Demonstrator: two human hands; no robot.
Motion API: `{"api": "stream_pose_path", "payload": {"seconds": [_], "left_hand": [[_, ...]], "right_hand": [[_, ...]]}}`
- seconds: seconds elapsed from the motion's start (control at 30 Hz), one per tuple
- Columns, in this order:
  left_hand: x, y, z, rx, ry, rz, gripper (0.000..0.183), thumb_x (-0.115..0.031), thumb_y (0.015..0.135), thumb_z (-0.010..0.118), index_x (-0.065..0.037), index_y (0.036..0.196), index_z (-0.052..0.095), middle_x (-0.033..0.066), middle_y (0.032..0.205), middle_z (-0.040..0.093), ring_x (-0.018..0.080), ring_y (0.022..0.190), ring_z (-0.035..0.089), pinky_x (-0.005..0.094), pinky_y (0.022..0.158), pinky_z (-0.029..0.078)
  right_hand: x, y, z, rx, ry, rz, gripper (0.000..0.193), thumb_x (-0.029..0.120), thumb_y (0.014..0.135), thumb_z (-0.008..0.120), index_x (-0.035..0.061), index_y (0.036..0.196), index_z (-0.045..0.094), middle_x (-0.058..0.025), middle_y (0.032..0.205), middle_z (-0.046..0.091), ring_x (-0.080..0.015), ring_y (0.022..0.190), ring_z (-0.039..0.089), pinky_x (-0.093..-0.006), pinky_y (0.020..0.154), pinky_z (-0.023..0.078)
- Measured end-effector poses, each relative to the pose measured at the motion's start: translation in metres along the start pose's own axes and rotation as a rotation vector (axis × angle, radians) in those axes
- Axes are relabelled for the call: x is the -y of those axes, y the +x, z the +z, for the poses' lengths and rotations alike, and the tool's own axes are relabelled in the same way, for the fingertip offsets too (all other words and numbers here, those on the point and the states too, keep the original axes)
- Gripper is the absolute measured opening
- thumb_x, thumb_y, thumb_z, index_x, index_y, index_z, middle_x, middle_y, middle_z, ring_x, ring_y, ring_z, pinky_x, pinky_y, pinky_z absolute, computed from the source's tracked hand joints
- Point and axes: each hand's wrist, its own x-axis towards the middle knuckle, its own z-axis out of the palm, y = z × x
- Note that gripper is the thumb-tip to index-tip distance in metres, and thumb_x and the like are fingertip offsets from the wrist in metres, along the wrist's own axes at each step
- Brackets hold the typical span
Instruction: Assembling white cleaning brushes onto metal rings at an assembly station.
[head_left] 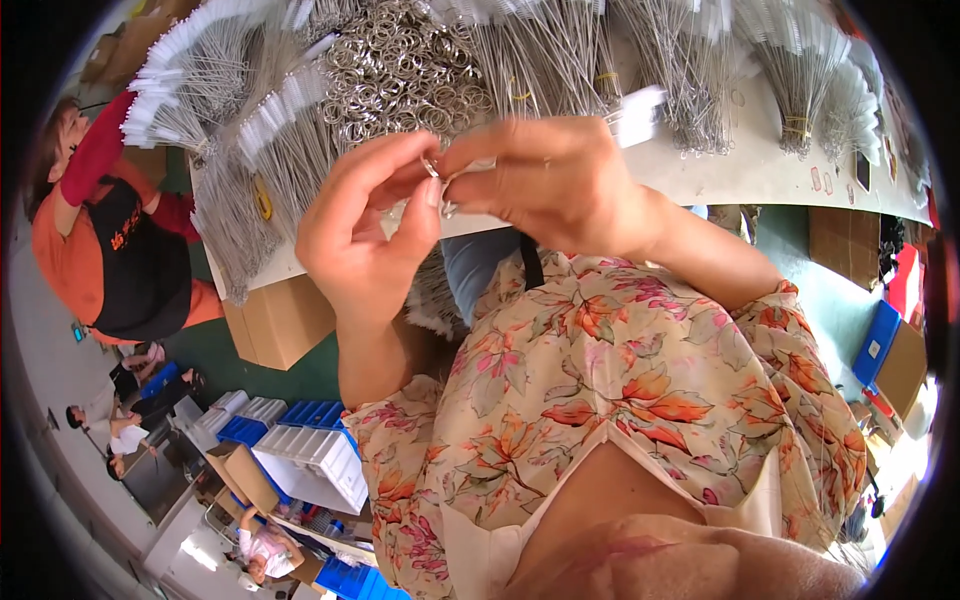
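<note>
Both hands meet in front of my chest, above the near edge of the table. My left hand point(370, 225) pinches a small shiny metal ring point(430, 166) between thumb and fingertips. The fingers of my right hand point(560, 185) close on bright wire right beside the ring. A blurred white bristle head point(640, 112) sticks out behind the right hand's knuckles, seemingly the far end of a wire-handled brush in that hand. Its stem is mostly hidden by the fingers. Just beyond the hands lies a large heap of metal rings point(400, 75).
Bundles of wire-handled brushes point(700, 85) cover much of the white table point(740, 175), some tied with yellow bands. More brushes point(240, 200) lie at the left edge. A co-worker in orange point(110, 250) stands there. Cardboard boxes point(280, 320) and plastic crates point(310, 465) sit below and behind.
</note>
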Motion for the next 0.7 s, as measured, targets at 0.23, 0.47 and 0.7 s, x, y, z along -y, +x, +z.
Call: {"api": "stream_pose_path", "payload": {"seconds": [0.23,0.47,0.7], "left_hand": [[-0.001,-0.007,0.004,-0.183,0.354,0.391,0.031,0.008,0.074,0.062,0.010,0.106,0.058,0.0198,0.097,0.063,0.0208,0.079,0.066,0.0271,0.069,0.056],[0.004,-0.005,-0.001,-0.163,0.367,0.346,0.031,0.009,0.075,0.060,0.009,0.105,0.060,0.0192,0.097,0.064,0.0197,0.079,0.065,0.0262,0.068,0.055],[0.002,0.000,-0.021,-0.068,0.118,0.137,0.029,0.008,0.077,0.059,0.007,0.106,0.061,0.0145,0.096,0.065,0.0138,0.080,0.064,0.0235,0.068,0.053]], "right_hand": [[0.014,0.029,-0.011,0.057,0.940,0.787,0.017,0.018,0.087,0.062,0.0027,0.091,0.069,-0.0010,0.076,0.063,-0.0049,0.058,0.047,-0.0209,0.053,0.041],[0.008,0.031,-0.004,0.138,0.896,0.766,0.018,0.019,0.086,0.063,0.0016,0.091,0.067,0.0016,0.071,0.054,-0.0041,0.053,0.044,-0.0191,0.045,0.032],[-0.002,0.036,0.003,0.282,0.751,0.709,0.011,0.012,0.082,0.066,0.0022,0.087,0.067,-0.0002,0.071,0.061,-0.0040,0.055,0.048,-0.0199,0.049,0.039]]}}
